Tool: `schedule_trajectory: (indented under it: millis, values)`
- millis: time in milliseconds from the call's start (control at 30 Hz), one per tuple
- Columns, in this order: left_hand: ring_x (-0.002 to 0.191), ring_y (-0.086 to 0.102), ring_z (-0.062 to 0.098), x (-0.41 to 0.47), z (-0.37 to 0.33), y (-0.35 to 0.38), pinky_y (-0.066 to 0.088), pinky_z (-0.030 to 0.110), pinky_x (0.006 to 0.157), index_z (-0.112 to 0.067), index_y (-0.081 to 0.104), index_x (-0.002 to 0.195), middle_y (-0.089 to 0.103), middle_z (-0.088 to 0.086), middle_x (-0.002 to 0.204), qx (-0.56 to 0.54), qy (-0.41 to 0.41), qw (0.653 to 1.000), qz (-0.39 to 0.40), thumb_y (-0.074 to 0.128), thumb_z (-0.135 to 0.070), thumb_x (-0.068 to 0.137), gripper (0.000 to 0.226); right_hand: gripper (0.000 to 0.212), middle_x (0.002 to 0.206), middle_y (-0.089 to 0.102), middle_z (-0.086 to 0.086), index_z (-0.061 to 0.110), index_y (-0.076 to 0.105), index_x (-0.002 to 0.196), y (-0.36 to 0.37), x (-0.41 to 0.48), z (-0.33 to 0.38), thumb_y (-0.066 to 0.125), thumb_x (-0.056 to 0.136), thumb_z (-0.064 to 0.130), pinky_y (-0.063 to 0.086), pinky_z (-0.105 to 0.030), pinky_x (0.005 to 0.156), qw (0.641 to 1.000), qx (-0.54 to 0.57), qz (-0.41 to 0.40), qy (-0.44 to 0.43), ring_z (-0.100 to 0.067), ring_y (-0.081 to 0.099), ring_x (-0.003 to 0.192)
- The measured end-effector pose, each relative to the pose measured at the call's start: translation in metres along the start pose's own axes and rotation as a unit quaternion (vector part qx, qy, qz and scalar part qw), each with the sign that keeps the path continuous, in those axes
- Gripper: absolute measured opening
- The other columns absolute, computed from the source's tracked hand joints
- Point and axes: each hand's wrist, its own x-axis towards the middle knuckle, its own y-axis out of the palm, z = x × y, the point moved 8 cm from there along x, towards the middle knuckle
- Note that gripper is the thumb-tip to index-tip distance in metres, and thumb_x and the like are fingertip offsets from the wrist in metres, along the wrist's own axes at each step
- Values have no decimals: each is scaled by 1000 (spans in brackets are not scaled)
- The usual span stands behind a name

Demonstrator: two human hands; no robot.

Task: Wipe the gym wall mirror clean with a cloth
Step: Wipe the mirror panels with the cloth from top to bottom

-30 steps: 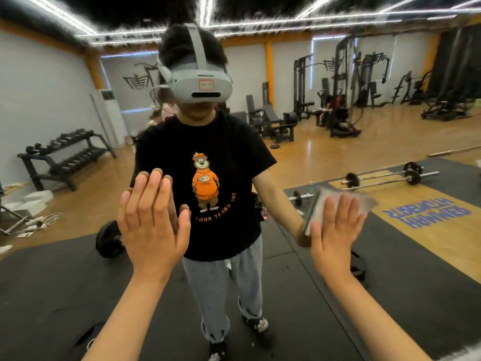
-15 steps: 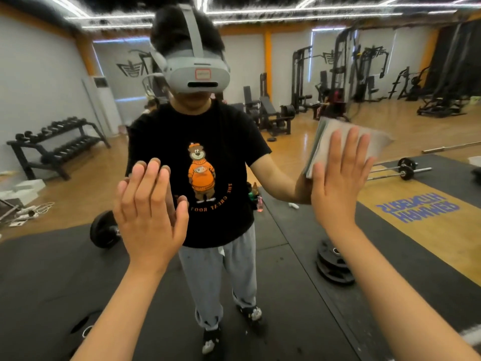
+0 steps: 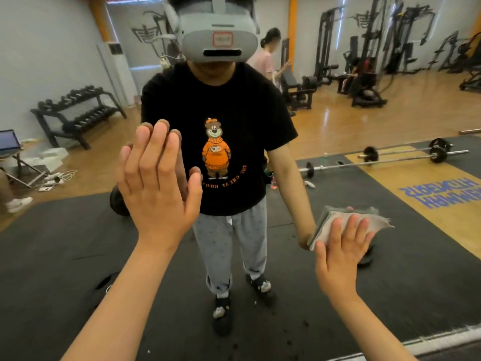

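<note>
The wall mirror [image 3: 390,113] fills the view and reflects the gym and a person in a black T-shirt and a grey headset. My left hand [image 3: 158,183] lies flat on the glass at centre left, fingers straight, with nothing in it. My right hand [image 3: 341,254] presses a folded pale grey cloth [image 3: 374,221] flat against the glass at lower right. The cloth's frayed corner sticks out to the right of my fingers, and its reflection meets it at the glass.
The mirror's pale bottom edge [image 3: 442,337] runs along the lower right. Reflected are black floor mats, a barbell [image 3: 406,155], a dumbbell rack [image 3: 78,113], weight machines [image 3: 364,74] and a second person in pink [image 3: 268,58] at the back.
My right hand carried the cloth up the glass, then down to a low spot at lower right. My left hand stayed flat on the mirror. The view has come closer.
</note>
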Motion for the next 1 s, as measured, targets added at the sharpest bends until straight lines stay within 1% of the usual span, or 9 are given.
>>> schedule_trajectory:
  millis: [133, 300, 367, 433, 500, 600, 733, 833, 1000]
  values:
    - [144, 18, 25, 1, 0, 1, 12, 40, 123, -7, 34, 143, 29, 9, 150, 1, -2, 1000, 4, 45, -30, 99, 51, 58, 165, -18, 4, 31, -5, 158, -12, 30, 17, 20, 107, 44, -10, -54, 118, 1000, 12, -17, -8, -25, -17, 151]
    - [150, 14, 21, 2, 3, -2, 10, 40, 124, -6, 32, 148, 28, 10, 154, -33, 7, 999, 35, 45, -32, 99, 57, 56, 163, -21, 9, 34, -6, 157, -42, 110, 75, 17, 106, 43, -8, -58, 117, 996, -5, -59, -62, -21, -19, 151]
    - [152, 8, 16, 2, 5, -6, 9, 40, 124, -4, 29, 150, 27, 11, 155, -66, 18, 996, 54, 45, -30, 98, 60, 56, 166, -13, 0, 30, 1, 158, -54, 141, 102, 19, 106, 41, -3, -61, 117, 996, -9, -65, -62, -24, -13, 151]
    - [152, 5, 13, -3, 9, -13, 9, 40, 124, -4, 23, 152, 26, 12, 156, -88, 26, 994, 66, 48, -27, 96, 66, 55, 164, 7, -15, 20, 13, 157, -63, 162, 123, 22, 106, 39, 0, -62, 117, 996, 11, -75, -39, -34, 0, 151]
    - [153, 4, 13, -14, 15, -20, 9, 40, 124, -7, 19, 152, 26, 12, 155, -89, 45, 992, 73, 50, -25, 94, 69, 56, 162, 14, -20, 16, 17, 156, -66, 168, 132, 19, 106, 41, -1, -61, 118, 995, 28, -90, -17, -40, 5, 150]
    - [153, 7, 15, -38, 34, -28, 10, 41, 124, -9, 20, 152, 29, 12, 154, -66, 72, 992, 78, 49, -24, 94, 66, 55, 163, 13, -18, 20, 13, 157, -57, 150, 129, 17, 107, 41, -3, -57, 119, 994, 20, -108, -21, -34, 2, 151]
    - [153, 5, 18, -62, 60, -26, 7, 42, 124, -9, 19, 154, 22, 11, 158, -38, 63, 993, 88, 45, -26, 97, 65, 57, 165, -16, 5, 33, -6, 157, -19, 72, 112, 19, 107, 41, -6, -57, 119, 997, 10, -74, -25, -21, -14, 151]
    - [154, 3, 22, -72, 61, -16, 5, 43, 125, -7, 14, 157, 4, 5, 166, 8, 80, 993, 82, 44, -28, 98, 69, 58, 165, -16, 2, 28, -3, 159, 19, -12, 102, 21, 107, 41, -3, -60, 117, 999, 4, -29, -22, -26, -13, 152]
    - [154, 4, 23, -76, 61, -14, 7, 44, 125, -8, 16, 157, 2, 4, 167, 20, 85, 994, 62, 43, -29, 99, 67, 60, 165, -17, -3, 24, -3, 159, 45, -61, 103, 20, 107, 43, -8, -55, 119, 1000, -16, 10, -13, -29, -15, 152]
